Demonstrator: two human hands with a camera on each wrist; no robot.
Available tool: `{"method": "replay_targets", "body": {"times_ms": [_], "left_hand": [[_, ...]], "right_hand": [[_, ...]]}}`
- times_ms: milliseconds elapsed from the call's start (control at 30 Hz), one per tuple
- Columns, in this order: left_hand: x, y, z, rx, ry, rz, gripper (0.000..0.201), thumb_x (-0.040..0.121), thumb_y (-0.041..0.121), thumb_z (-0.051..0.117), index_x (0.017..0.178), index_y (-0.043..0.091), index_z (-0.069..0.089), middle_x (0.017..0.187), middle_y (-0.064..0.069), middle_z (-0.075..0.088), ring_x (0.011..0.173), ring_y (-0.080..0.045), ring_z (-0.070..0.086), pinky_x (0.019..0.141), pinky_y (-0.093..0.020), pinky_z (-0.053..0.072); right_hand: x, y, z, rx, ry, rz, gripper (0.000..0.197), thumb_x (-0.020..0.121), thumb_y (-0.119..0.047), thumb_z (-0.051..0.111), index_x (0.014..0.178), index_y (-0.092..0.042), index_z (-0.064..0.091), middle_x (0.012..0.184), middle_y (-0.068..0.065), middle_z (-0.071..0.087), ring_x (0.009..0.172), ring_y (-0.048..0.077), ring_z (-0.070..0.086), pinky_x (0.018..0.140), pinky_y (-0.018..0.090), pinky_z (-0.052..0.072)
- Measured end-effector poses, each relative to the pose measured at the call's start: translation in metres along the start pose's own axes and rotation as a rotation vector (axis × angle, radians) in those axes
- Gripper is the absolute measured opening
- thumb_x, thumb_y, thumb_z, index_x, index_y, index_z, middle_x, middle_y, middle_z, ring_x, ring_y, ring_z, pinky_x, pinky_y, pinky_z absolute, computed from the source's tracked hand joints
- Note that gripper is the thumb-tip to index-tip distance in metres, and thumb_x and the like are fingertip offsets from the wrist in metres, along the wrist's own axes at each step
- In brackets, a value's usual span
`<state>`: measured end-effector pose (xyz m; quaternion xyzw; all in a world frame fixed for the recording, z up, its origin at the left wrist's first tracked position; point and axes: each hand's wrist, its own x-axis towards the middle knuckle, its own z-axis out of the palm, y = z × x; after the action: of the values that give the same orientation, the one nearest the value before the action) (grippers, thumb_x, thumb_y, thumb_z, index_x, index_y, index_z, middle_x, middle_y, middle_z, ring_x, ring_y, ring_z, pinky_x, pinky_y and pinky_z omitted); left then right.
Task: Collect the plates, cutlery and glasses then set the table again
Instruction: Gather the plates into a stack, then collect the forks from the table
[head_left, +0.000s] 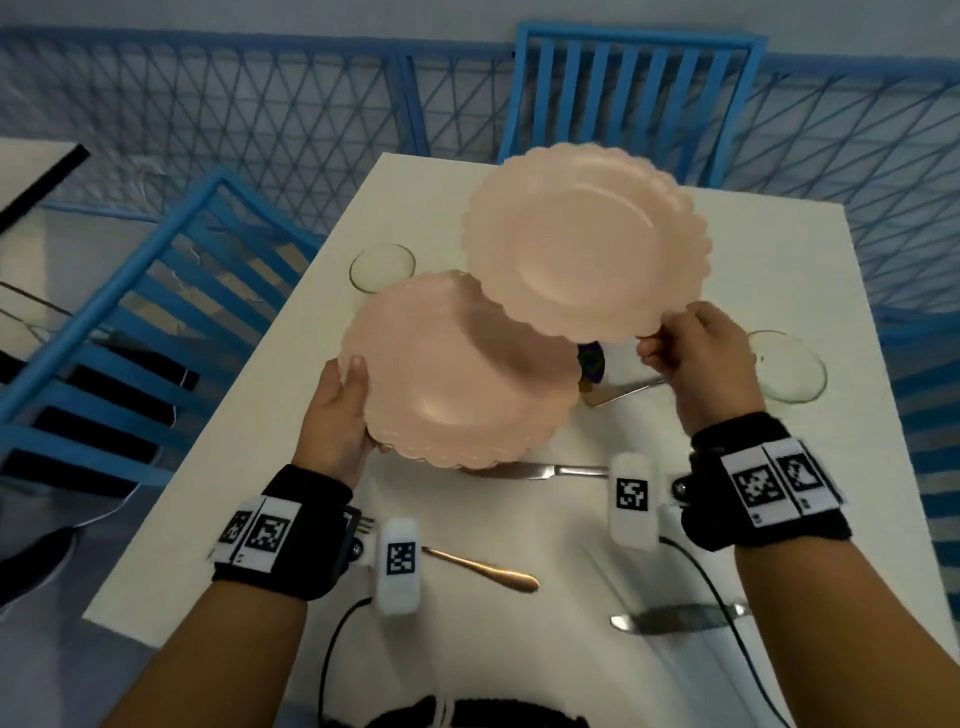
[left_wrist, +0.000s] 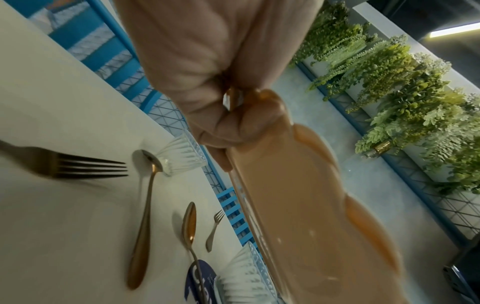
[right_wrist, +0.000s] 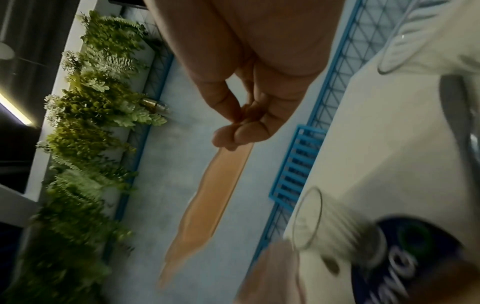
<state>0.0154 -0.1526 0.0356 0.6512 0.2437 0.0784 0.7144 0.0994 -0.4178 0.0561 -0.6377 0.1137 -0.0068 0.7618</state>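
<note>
**Plate collection: upper plate held over lower plate**

Left hand (head_left: 337, 415) grips the near-left rim of the lower plate (head_left: 457, 374), thumb on top and fingers curled beneath. The lower plate is held just above the table (head_left: 519, 649), roughly level, on the left half of the table.

Right hand (head_left: 691, 353) pinches the near rim of the upper plate (head_left: 582, 239) between thumb and fingers. The upper plate is raised clear of the table and tilted, with its far edge higher. Its near-left edge overlaps the far-right edge of the lower plate as seen from the head view; contact between the two cannot be confirmed.

Key relation: the upper plate lies forward and to the right of the lower plate. Stacking appears to require moving the right hand down, left and toward the body until the rims align.

Remaining on the table: a glass (head_left: 382, 267) behind the lower plate, a second glass (head_left: 787, 366) right of the right hand, two knives (head_left: 530, 472) (head_left: 675, 618), a copper-toned spoon (head_left: 483, 566), and further cutlery visible in the left wrist view. Collection appears to be at an early stage.
</note>
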Motion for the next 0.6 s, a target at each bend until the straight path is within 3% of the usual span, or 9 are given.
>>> {"method": "replay_targets", "body": {"times_ms": [67, 167, 300, 333, 400, 467, 533, 600], "left_hand": [[-0.008, -0.006, -0.012, 0.002, 0.035, 0.014, 0.026, 0.101, 0.035, 0.033, 0.116, 0.021, 0.048, 0.090, 0.002, 0.060, 0.075, -0.016, 0.054, 0.065, -0.030, 0.040], [-0.019, -0.015, -0.030, 0.005, 0.059, 0.018, 0.029, 0.100, 0.039, 0.034, 0.114, 0.020, 0.052, 0.090, -0.001, 0.061, 0.077, -0.019, 0.056, 0.066, -0.033, 0.042], [-0.032, -0.018, -0.061, -0.047, 0.082, 0.010, 0.042, 0.101, 0.035, 0.032, 0.132, 0.011, 0.047, 0.122, -0.005, 0.062, 0.110, -0.019, 0.060, 0.092, -0.036, 0.049], [-0.036, -0.016, -0.068, -0.049, 0.088, 0.011, 0.043, 0.101, 0.035, 0.032, 0.133, 0.010, 0.046, 0.125, -0.006, 0.061, 0.112, -0.019, 0.059, 0.094, -0.036, 0.049], [-0.041, -0.015, -0.082, -0.028, 0.115, 0.005, 0.041, 0.100, 0.037, 0.032, 0.129, 0.012, 0.047, 0.119, -0.005, 0.062, 0.103, -0.017, 0.061, 0.082, -0.033, 0.052], [-0.045, -0.018, -0.100, -0.008, 0.146, -0.001, 0.043, 0.099, 0.040, 0.034, 0.129, 0.013, 0.047, 0.121, -0.010, 0.061, 0.104, -0.023, 0.061, 0.078, -0.036, 0.055], [-0.047, -0.023, -0.120, 0.005, 0.150, -0.010, 0.050, 0.096, 0.047, 0.038, 0.131, 0.012, 0.047, 0.127, -0.015, 0.059, 0.114, -0.031, 0.059, 0.090, -0.049, 0.052], [-0.045, -0.029, -0.141, 0.019, 0.181, -0.030, 0.053, 0.094, 0.048, 0.041, 0.131, 0.010, 0.049, 0.128, -0.016, 0.059, 0.114, -0.031, 0.058, 0.093, -0.048, 0.050]], "right_hand": [[-0.024, 0.014, 0.010, -0.017, -0.110, 0.053, 0.029, 0.091, 0.000, 0.041, 0.064, -0.010, 0.044, 0.043, -0.001, 0.054, 0.038, 0.007, 0.051, 0.044, 0.016, 0.046], [-0.051, 0.033, 0.024, -0.103, -0.263, 0.110, 0.026, 0.091, 0.001, 0.041, 0.067, -0.008, 0.045, 0.049, 0.008, 0.048, 0.040, 0.009, 0.046, 0.043, 0.017, 0.043], [-0.079, 0.054, 0.047, -0.285, -0.425, 0.153, 0.025, 0.091, -0.004, 0.046, 0.068, -0.013, 0.046, 0.060, 0.006, 0.049, 0.045, 0.010, 0.047, 0.048, 0.020, 0.040], [-0.085, 0.057, 0.053, -0.326, -0.431, 0.156, 0.020, 0.091, -0.007, 0.048, 0.073, -0.014, 0.049, 0.065, 0.003, 0.050, 0.050, 0.010, 0.049, 0.050, 0.020, 0.042], [-0.097, 0.062, 0.065, -0.361, -0.416, 0.182, 0.007, 0.091, -0.012, 0.053, 0.095, -0.017, 0.052, 0.078, -0.001, 0.051, 0.062, 0.009, 0.055, 0.057, 0.022, 0.049], [-0.105, 0.069, 0.078, -0.376, -0.412, 0.216, 0.033, 0.088, -0.011, 0.056, 0.120, -0.017, 0.047, 0.096, -0.003, 0.055, 0.080, 0.013, 0.062, 0.071, 0.030, 0.057], [-0.115, 0.076, 0.094, -0.435, -0.426, 0.216, 0.048, 0.086, -0.006, 0.058, 0.131, -0.012, 0.043, 0.115, 0.004, 0.057, 0.096, 0.022, 0.064, 0.082, 0.040, 0.058], [-0.125, 0.085, 0.110, -0.477, -0.454, 0.190, 0.050, 0.084, -0.002, 0.059, 0.132, -0.007, 0.045, 0.119, 0.012, 0.057, 0.093, 0.024, 0.065, 0.083, 0.041, 0.058]]}}
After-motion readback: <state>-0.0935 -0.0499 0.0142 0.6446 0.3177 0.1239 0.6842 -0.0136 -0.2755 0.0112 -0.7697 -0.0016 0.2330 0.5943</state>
